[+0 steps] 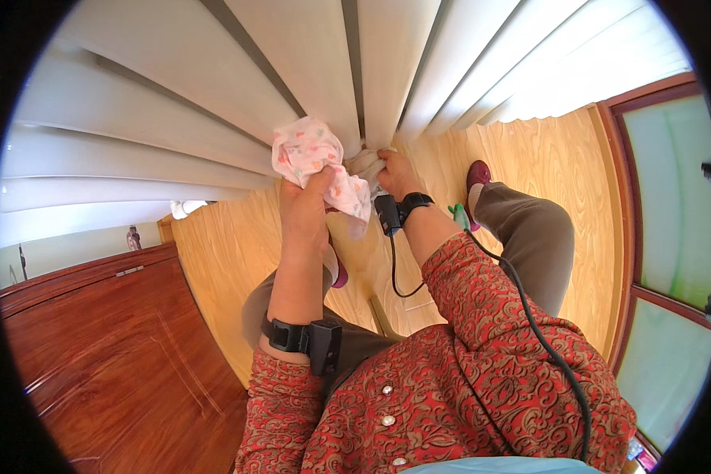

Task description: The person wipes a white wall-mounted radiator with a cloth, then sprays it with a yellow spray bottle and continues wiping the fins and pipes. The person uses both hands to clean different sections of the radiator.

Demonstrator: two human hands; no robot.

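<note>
In front of me stands a white radiator (pixel 308 55) with wide upright columns and dark gaps between them. My left hand (pixel 306 191) is closed round a pink-and-white patterned cloth (pixel 312 150), which bunches up over the columns' lower ends and hangs down to the right of the hand. Just right of it, my right hand (pixel 400 172) grips a greyish-beige cloth (pixel 365 167) at the foot of the middle columns. Part of that second cloth is hidden behind the pink one.
A reddish-brown wooden cabinet (pixel 126 355) stands at the left. To the right is a wood-framed door with frosted glass panels (pixel 671 197). Light wood flooring (pixel 545 166) lies below. A black cable (pixel 541 320) runs from my right wrist across my jacket. A white pipe fitting (pixel 186 208) shows beside the radiator.
</note>
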